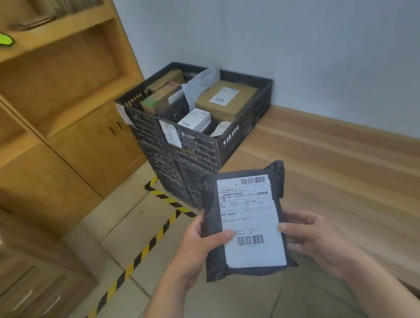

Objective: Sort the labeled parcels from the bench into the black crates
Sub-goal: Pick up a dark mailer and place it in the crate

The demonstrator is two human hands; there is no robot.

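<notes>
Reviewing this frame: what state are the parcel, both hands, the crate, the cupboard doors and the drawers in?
black parcel: held in the air, label facing the camera
left-hand grip: holds parcel's left edge, thumb on label
right-hand grip: holds parcel's right edge
black crate: open-topped, partly filled with boxes
cupboard doors: closed
drawers: closed

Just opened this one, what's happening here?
A person holds a black labeled parcel upright, with the left grip and right grip curled round its side edges and the label facing the camera. Ahead, a black crate beside the bench holds several boxes. The parcel is not in it yet.
</notes>
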